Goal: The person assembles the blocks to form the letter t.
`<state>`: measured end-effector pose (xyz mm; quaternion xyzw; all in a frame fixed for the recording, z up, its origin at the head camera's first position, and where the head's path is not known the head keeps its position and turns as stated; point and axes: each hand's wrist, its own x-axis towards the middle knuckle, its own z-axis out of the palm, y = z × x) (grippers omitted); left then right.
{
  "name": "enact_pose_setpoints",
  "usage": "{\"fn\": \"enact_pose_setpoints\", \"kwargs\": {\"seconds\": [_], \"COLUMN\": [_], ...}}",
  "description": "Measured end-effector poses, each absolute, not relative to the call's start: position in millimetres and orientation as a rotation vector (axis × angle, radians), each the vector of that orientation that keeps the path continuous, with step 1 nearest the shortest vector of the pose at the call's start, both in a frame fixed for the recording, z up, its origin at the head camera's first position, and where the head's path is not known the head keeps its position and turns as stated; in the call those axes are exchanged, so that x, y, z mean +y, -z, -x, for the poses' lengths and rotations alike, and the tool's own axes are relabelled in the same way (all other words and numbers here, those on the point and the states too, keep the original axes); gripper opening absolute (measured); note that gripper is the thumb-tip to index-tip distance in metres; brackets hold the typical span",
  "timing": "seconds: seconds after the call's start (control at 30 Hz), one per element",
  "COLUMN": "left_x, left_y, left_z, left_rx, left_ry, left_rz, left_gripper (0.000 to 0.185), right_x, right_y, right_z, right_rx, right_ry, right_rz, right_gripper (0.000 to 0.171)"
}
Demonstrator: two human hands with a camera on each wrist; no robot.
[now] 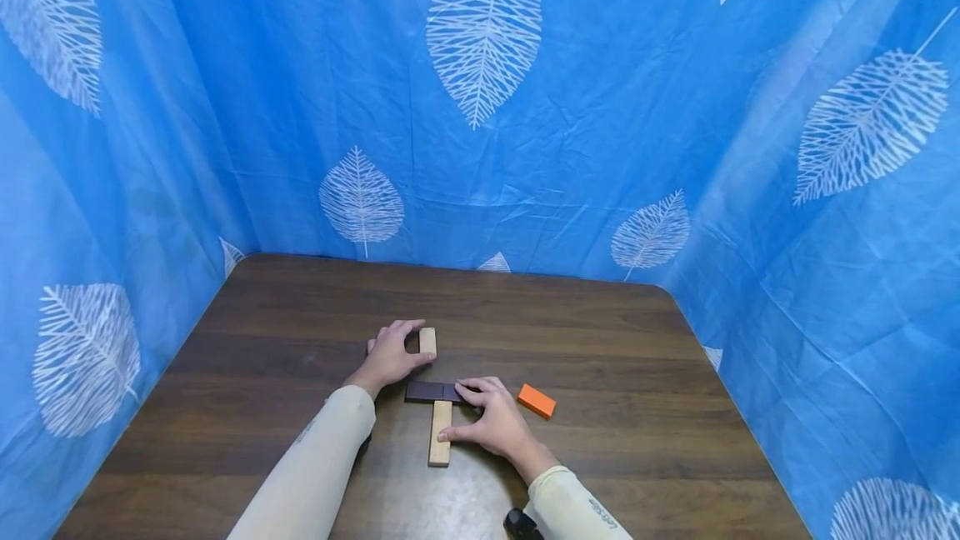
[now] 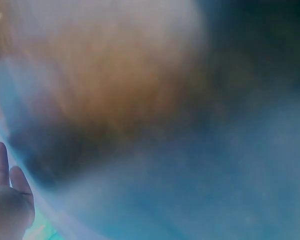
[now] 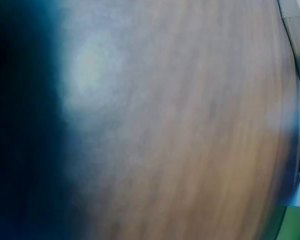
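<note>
My left hand (image 1: pixel 390 355) holds a pale wooden block (image 1: pixel 427 342) between its thumb at the near end and a finger at the far end. Two dark blocks lie end to end in a crosswise row; one is the left dark block (image 1: pixel 424 391). A second pale wooden block (image 1: pixel 440 448) runs from the middle of that row toward me, so they form a T. My right hand (image 1: pixel 495 422) has its fingertips on the right dark block (image 1: pixel 450 392), partly covering it, and its thumb at the second pale block's right side. Both wrist views are mostly blurred.
An orange block (image 1: pixel 536 401) lies on the brown wooden table (image 1: pixel 615 340), just right of my right hand. Blue curtains (image 1: pixel 562 182) with white leaf prints hang behind the table and along both sides.
</note>
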<state>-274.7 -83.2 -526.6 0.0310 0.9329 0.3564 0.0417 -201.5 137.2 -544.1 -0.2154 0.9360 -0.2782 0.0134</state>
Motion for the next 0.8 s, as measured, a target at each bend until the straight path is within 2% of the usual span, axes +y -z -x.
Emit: {"fn": "enact_pose_setpoints", "kwargs": {"seconds": [0.27,0.6,0.8], "left_x": [-87.3,-89.4,-87.8], "left_y": [524.3,525.7,526.4], "left_z": [280.8,284.9,286.0], "left_rx": [2.819,2.815,2.832], "left_ry": [-1.089,-1.062,-1.018], "left_rz": [-0.138,-0.126,-0.119], "left_gripper": [0.067,0.06,0.064], "right_x": [138.1,137.1,138.2], "right_y": [545.5,543.9,541.8], "right_z": [203.6,203.0,203.1], "right_rx": [2.901,2.908,2.902], "right_ry": [0.878,0.871,0.877], "right_rz": [0.667,0.693,0.7], "right_gripper": [0.087,0.088,0.087]}}
